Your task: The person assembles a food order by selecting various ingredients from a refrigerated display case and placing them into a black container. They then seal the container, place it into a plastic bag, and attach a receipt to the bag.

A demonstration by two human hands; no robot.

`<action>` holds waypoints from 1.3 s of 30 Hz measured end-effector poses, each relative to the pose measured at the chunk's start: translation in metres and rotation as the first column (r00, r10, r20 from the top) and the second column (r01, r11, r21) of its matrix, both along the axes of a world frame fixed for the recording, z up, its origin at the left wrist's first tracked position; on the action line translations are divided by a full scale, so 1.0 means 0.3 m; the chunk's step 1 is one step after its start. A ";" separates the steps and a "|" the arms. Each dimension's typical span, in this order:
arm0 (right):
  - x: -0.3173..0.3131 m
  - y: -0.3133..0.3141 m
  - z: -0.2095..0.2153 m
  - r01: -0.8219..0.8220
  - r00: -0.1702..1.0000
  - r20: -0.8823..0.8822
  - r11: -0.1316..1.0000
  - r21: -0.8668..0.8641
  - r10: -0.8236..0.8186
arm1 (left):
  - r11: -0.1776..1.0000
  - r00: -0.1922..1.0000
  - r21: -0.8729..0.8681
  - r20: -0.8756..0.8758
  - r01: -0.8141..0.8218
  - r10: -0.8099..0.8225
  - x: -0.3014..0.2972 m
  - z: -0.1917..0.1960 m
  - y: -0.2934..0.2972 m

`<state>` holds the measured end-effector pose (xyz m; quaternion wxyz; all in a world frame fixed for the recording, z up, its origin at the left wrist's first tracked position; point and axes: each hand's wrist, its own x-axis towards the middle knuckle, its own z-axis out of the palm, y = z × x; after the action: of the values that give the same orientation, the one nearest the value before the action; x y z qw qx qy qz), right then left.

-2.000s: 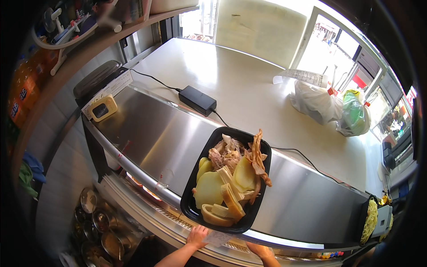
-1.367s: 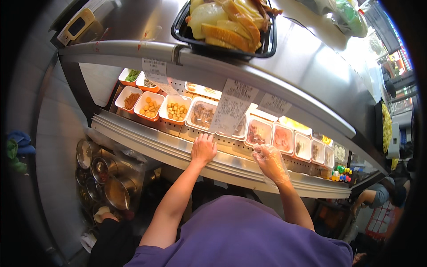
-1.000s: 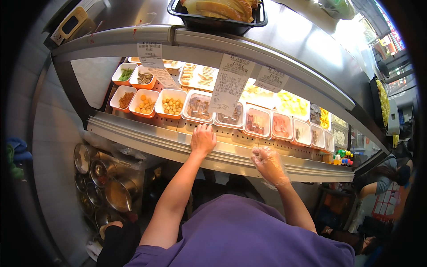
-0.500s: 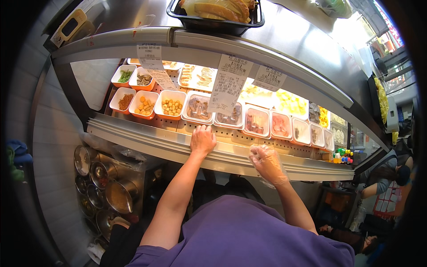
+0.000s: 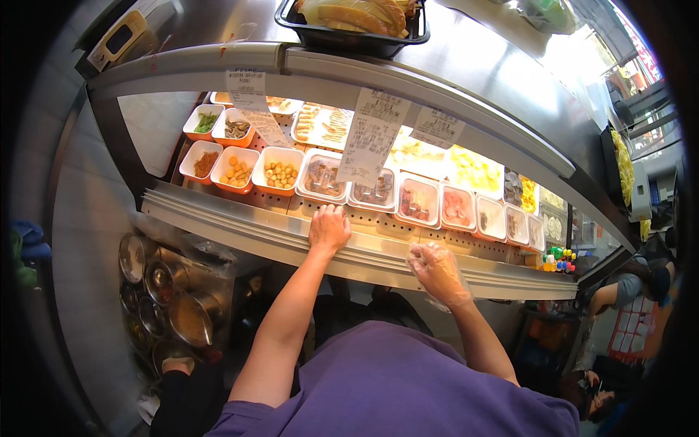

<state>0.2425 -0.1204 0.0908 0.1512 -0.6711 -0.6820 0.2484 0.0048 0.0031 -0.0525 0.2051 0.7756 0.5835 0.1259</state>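
Your left hand [image 5: 329, 229] lies flat, open, on the steel rail [image 5: 240, 222]; gloved right hand [image 5: 439, 271] open, empty. Rail: rigid, slick; plastic tubs [image 5: 322, 177] at twelve o'clock look light—grip rims.

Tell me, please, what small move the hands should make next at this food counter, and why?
Probably the right hand, which wears a clear glove, should reach forward to the ingredient containers. Both hands hold nothing: the bare left hand rests on the steel ledge, and the right hand is at its front edge. The black tray of food stands above on the counter top.
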 end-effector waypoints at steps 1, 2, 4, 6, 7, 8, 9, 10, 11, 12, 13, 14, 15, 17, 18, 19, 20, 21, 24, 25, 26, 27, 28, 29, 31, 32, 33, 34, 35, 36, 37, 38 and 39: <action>0.000 -0.002 0.003 -0.002 1.000 0.003 1.000 0.003 0.002 | 1.000 1.000 -0.002 -0.009 0.001 -0.001 -0.003 -0.002 0.000; 0.001 -0.004 0.009 -0.004 1.000 0.007 1.000 0.007 0.004 | 1.000 1.000 -0.003 -0.019 0.002 -0.002 -0.001 -0.006 0.000; 0.006 -0.008 0.013 -0.004 1.000 0.015 1.000 0.013 0.004 | 1.000 1.000 -0.010 -0.028 0.002 -0.003 0.002 -0.004 0.001; 0.013 -0.010 0.013 -0.005 1.000 0.023 1.000 0.018 0.005 | 1.000 1.000 -0.022 -0.028 -0.001 0.000 0.003 0.000 -0.001; 0.015 -0.012 0.014 -0.004 1.000 0.023 1.000 0.013 0.003 | 1.000 1.000 -0.021 -0.030 0.000 -0.001 0.002 0.001 -0.001; 0.017 -0.013 0.015 -0.002 1.000 0.024 1.000 0.009 0.002 | 1.000 1.000 -0.021 -0.031 0.001 -0.002 0.001 0.001 0.000; 0.018 -0.013 0.017 -0.001 1.000 0.027 1.000 0.004 0.001 | 1.000 1.000 -0.021 -0.030 0.002 -0.003 0.002 -0.001 0.001; 0.018 -0.013 0.022 -0.001 0.999 0.032 1.000 -0.007 0.001 | 1.000 1.000 0.012 -0.022 -0.007 0.008 0.002 -0.011 0.000; 0.018 -0.011 0.027 -0.001 0.999 0.037 1.000 -0.018 0.001 | 0.999 1.000 0.045 -0.014 -0.017 0.017 0.003 -0.026 -0.002; 0.018 -0.011 0.030 0.001 0.999 0.042 1.000 -0.029 0.000 | 0.997 1.000 0.078 -0.005 -0.025 0.026 0.005 -0.026 -0.003; 0.021 -0.013 0.027 0.007 0.999 0.035 1.000 -0.030 -0.006 | 0.997 1.000 0.078 -0.007 -0.026 0.026 0.007 -0.027 -0.003; 0.023 -0.015 0.023 0.013 1.000 0.027 0.999 -0.031 -0.013 | 0.997 1.000 0.079 -0.009 -0.026 0.027 0.008 -0.027 -0.003; 0.025 -0.017 0.020 0.019 1.000 0.020 0.999 -0.032 -0.018 | 0.996 1.000 0.080 -0.012 -0.027 0.028 0.008 -0.025 -0.004; 0.024 -0.017 0.022 0.017 1.000 0.019 0.999 -0.030 -0.016 | 0.996 1.000 0.086 -0.013 -0.025 0.027 0.007 -0.029 -0.003; 0.023 -0.017 0.023 0.015 1.000 0.019 0.999 -0.030 -0.015 | 0.996 1.000 0.087 -0.012 -0.026 0.027 0.006 -0.029 -0.003; 0.022 -0.018 0.023 0.006 1.000 0.020 1.000 -0.015 -0.005 | 0.996 1.000 0.084 -0.009 -0.027 0.028 0.005 -0.029 -0.004; 0.023 -0.019 0.021 -0.004 1.000 0.021 1.000 0.001 0.004 | 0.996 1.000 0.080 -0.007 -0.028 0.028 0.004 -0.029 -0.004; 0.025 -0.020 0.020 -0.012 1.000 0.022 1.000 0.017 0.011 | 0.997 1.000 0.078 -0.004 -0.027 0.027 0.007 -0.023 -0.003; 0.024 -0.020 0.015 -0.005 1.000 0.021 1.000 0.011 0.005 | 1.000 1.000 -0.007 -0.018 -0.009 0.009 0.007 -0.004 0.002; 0.024 -0.021 0.014 -0.009 1.000 0.028 1.000 0.009 0.009 | 1.000 1.000 -0.011 -0.018 -0.010 0.010 0.007 0.000 0.002; 0.023 -0.021 0.014 -0.013 0.999 0.034 1.000 0.007 0.013 | 1.000 1.000 -0.014 -0.018 -0.010 0.010 0.007 0.002 0.001; 0.022 -0.020 0.014 -0.018 0.999 0.041 1.000 0.005 0.018 | 1.000 1.000 -0.018 -0.019 -0.012 0.012 0.007 0.004 0.001; 0.020 -0.019 0.017 -0.021 0.999 0.043 1.000 0.003 0.021 | 1.000 1.000 -0.019 -0.020 -0.011 0.010 0.006 0.003 0.001; 0.017 -0.017 0.021 -0.024 0.999 0.045 1.000 0.000 0.024 | 1.000 1.000 -0.020 -0.022 -0.010 0.009 0.006 0.003 0.002; 0.014 -0.017 0.022 -0.029 0.998 0.049 1.000 -0.003 0.029 | 1.000 1.000 -0.022 -0.025 -0.008 0.007 0.006 0.001 0.002; 0.014 -0.018 0.018 -0.030 0.998 0.051 1.000 -0.003 0.031 | 1.000 1.000 -0.024 -0.026 -0.008 0.007 0.006 0.000 0.001; 0.013 -0.019 0.015 -0.032 0.998 0.053 0.999 -0.004 0.032 | 1.000 1.000 -0.026 -0.027 -0.008 0.007 0.006 0.000 0.000; 0.013 -0.019 0.013 -0.034 0.998 0.056 0.999 -0.001 0.034 | 1.000 1.000 -0.024 -0.025 -0.009 0.008 0.006 0.000 0.000; 0.013 -0.020 0.012 -0.036 0.998 0.058 0.999 0.003 0.036 | 1.000 1.000 -0.023 -0.023 -0.009 0.009 0.007 0.000 0.000; 0.012 -0.020 0.010 -0.038 0.997 0.061 0.999 0.006 0.037 | 1.000 1.000 -0.021 -0.020 -0.010 0.010 0.006 0.000 0.000; 0.012 -0.019 0.008 -0.037 0.997 0.062 0.999 0.001 0.037 | 1.000 1.000 -0.021 -0.020 -0.009 0.009 0.005 -0.001 0.000; 0.011 -0.018 0.006 -0.037 0.997 0.063 0.999 -0.005 0.037 | 1.000 1.000 -0.022 -0.019 -0.009 0.008 0.005 -0.002 0.000; 0.011 -0.017 0.005 -0.037 0.997 0.064 0.999 -0.011 0.037 | 1.000 1.000 -0.023 -0.018 -0.008 0.007 0.005 0.000 0.000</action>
<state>0.2458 -0.1256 0.0924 0.1214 -0.6667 -0.6976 0.2327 0.0063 0.0032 -0.0527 0.2082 0.7721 0.5897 0.1129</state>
